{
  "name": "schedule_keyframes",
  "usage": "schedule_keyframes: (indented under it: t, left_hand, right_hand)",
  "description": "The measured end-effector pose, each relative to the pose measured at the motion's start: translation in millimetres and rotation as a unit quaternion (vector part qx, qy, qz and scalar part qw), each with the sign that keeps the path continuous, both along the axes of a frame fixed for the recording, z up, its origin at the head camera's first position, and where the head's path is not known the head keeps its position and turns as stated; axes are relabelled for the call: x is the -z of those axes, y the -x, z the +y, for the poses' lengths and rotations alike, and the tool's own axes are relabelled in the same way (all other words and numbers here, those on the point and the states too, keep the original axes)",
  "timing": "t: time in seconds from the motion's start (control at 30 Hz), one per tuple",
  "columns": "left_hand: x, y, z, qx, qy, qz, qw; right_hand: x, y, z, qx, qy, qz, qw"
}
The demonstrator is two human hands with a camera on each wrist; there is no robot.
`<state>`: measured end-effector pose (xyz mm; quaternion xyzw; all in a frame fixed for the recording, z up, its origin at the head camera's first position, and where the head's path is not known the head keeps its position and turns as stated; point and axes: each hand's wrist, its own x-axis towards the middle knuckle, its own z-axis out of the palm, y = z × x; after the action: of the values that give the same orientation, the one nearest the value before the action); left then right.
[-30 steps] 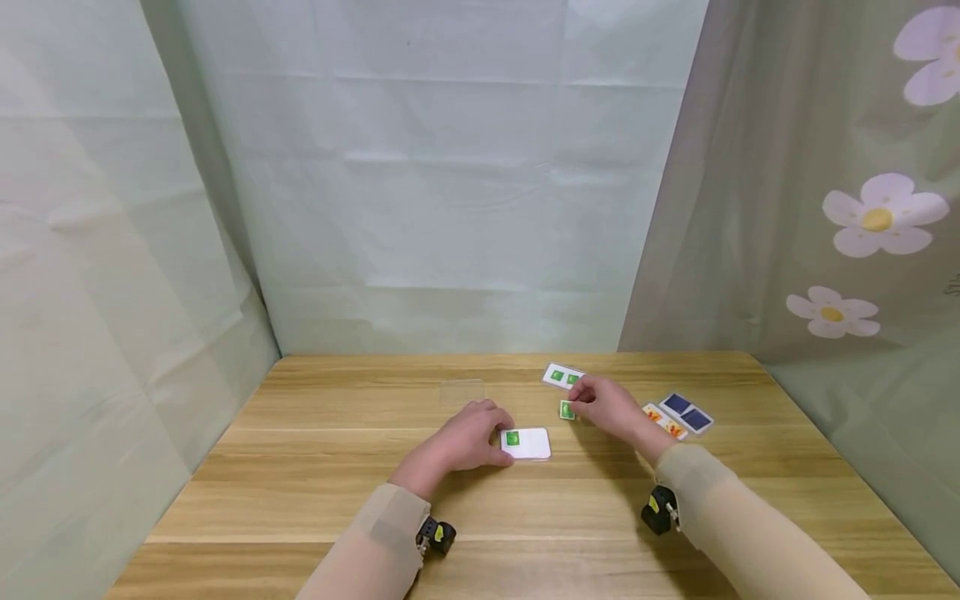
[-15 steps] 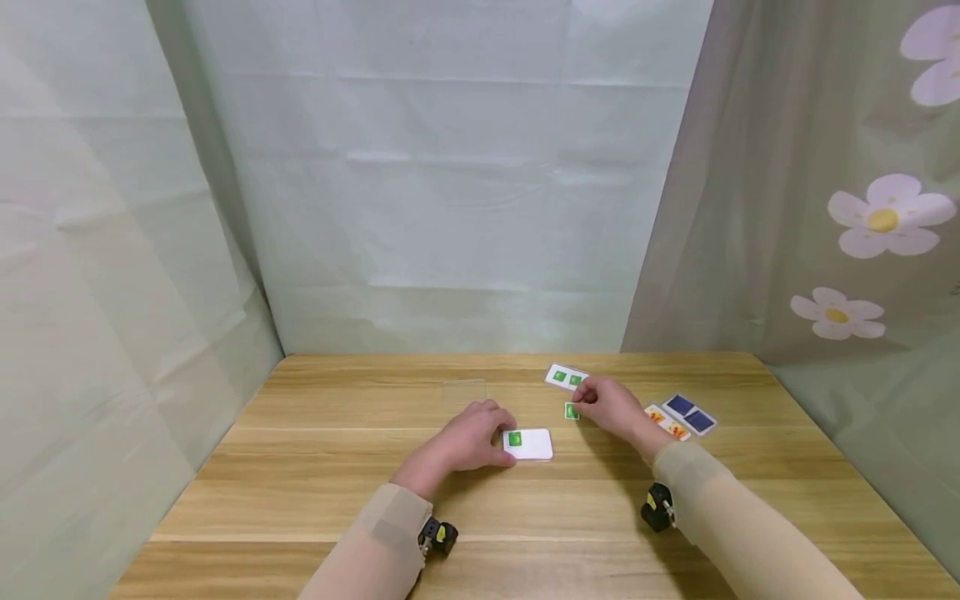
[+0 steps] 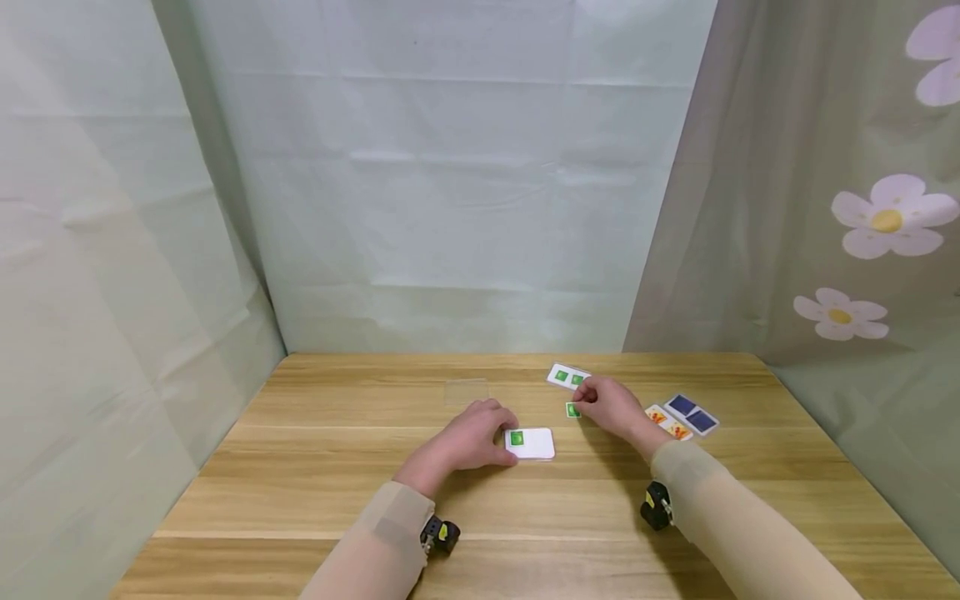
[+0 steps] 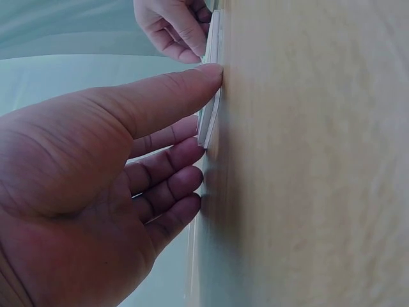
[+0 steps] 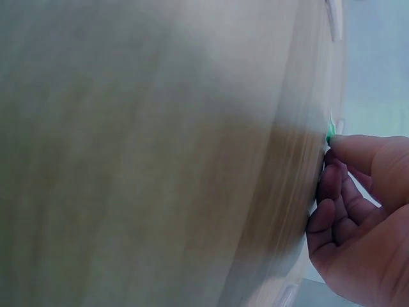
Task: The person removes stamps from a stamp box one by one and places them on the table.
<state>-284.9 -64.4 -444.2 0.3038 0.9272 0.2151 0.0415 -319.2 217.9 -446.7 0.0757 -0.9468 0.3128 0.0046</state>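
The smooth white round-cornered rectangular card (image 3: 537, 444) lies with its long axis left to right; the left hand (image 3: 468, 437) grips its left end between thumb and fingers. The thin green-and-white square piece (image 3: 573, 409) is beyond the card's right end, pinched by the nearer right hand (image 3: 609, 406); it appears flexible. The wood-grained table (image 3: 337, 483) beneath shows straight streaks.
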Motion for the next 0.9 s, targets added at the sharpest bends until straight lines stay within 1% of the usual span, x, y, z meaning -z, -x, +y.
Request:
schedule_keyframes:
  t: [0.27,0.4,0.67,0.9]
  left_hand:
    - [-1.1,-0.8,0.8,-0.002,0.0,-0.003,1.0]
    - [-1.2,-0.1,0.8,-0.002,0.001,-0.004,1.0]
    - [0.2,0.2,-0.7,-0.001,0.005,-0.017,0.9998]
    - [-1.7,-1.6,-0.6,-0.009,0.003,-0.032,0.9994]
  right_hand:
    - [2.5,2.0,0.7,-0.007,-0.016,0.01,1.0]
    - [3.9,2.6,0.7,-0.002,-0.017,0.01,1.0]
    - [5.0,2.1,-2.2,0.0,-0.017,0.004,1.0]
    - [3.6,1.1,-0.9,0.001,-0.017,0.003,1.0]
